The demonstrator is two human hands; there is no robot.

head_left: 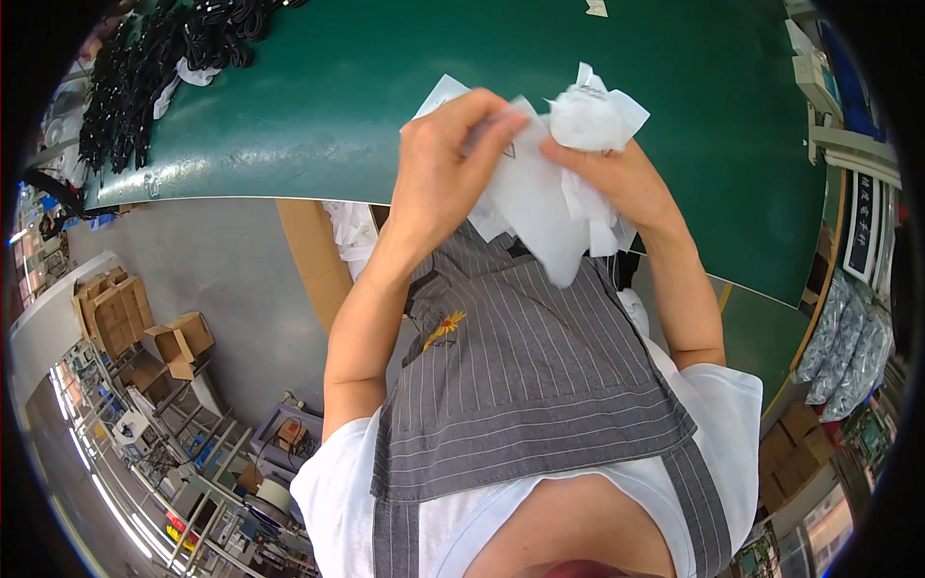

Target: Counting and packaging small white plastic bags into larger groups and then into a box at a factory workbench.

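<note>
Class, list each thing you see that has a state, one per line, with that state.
Left hand: pinching white sheets, blurred
Right hand: gripping white sheets
White sheets: bunched, creased
Black cables: heaped
Cardboard box with white contents: open
Small cardboard box: open
Apron: worn

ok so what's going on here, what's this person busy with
A person in a striped grey apron is handling thin white pieces at the near edge of a green table. The right hand holds a crumpled bunch of them. The left hand is at the same pieces, its fingers blurred, so its grip is unclear. Black cables lie heaped at the table's far left.
</note>
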